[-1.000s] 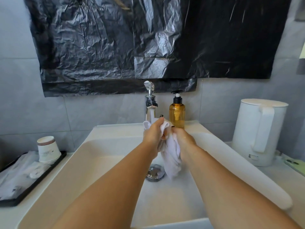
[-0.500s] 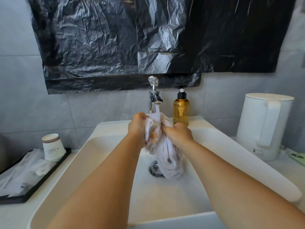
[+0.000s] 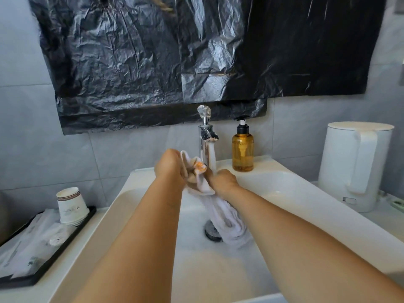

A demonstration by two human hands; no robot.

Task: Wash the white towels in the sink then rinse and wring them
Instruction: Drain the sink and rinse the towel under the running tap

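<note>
Gripping white towel (image 3: 220, 213) as before, left hand (image 3: 170, 166) higher, right hand (image 3: 223, 182) lower.

The hands are motion-blurred: the left hand (image 3: 170, 166) and right hand (image 3: 223, 182) hide the upper part of the white towel (image 3: 227, 217), and their fingers cannot be made out. The towel covers the right side of the drain (image 3: 211, 231). Print on the paper cups (image 3: 71, 205) is too small to read. The black tray (image 3: 43, 256) runs off the left edge.
</note>
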